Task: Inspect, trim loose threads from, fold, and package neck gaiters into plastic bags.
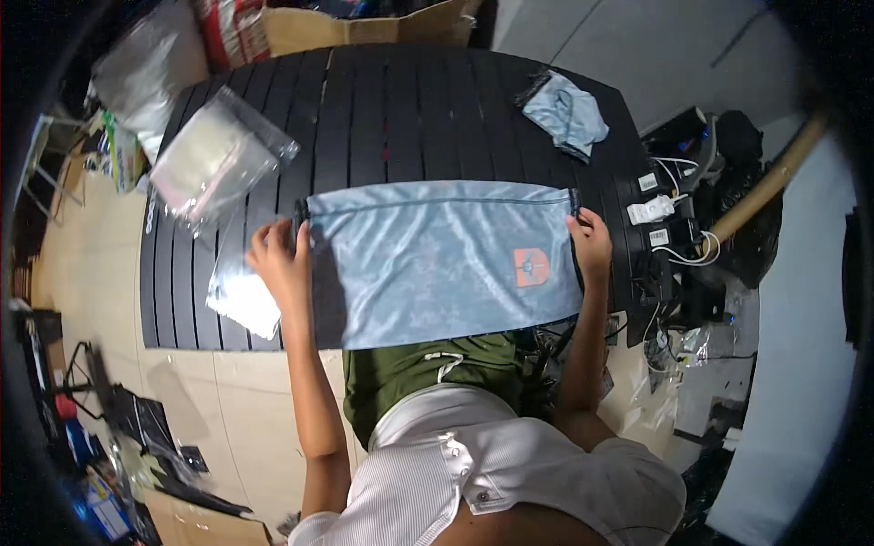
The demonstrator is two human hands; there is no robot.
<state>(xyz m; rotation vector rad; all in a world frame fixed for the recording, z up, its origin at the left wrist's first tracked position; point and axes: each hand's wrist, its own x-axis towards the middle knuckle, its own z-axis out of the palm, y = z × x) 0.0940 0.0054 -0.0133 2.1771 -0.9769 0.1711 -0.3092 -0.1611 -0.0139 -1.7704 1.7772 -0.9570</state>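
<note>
A light blue, mottled piece of cloth [428,264] with dark trim at both ends is stretched flat across the near part of the black slatted table [410,109]. A seam runs along its far edge, and a coral-coloured patch [532,267] shows near its right end. My left hand [282,259] pinches the far left corner at the dark trim. At the far right corner, my right hand [592,244] grips the trim between thumb and fingers. The cloth's near edge hangs over the table's front edge, above my lap.
A smaller crumpled blue cloth [569,116] with dark trim lies at the far right. Clear plastic packaging [218,155] and a white packet [244,296] rest on the left. White cables and adapters [651,209] crowd the right edge, near a long cardboard tube [765,182].
</note>
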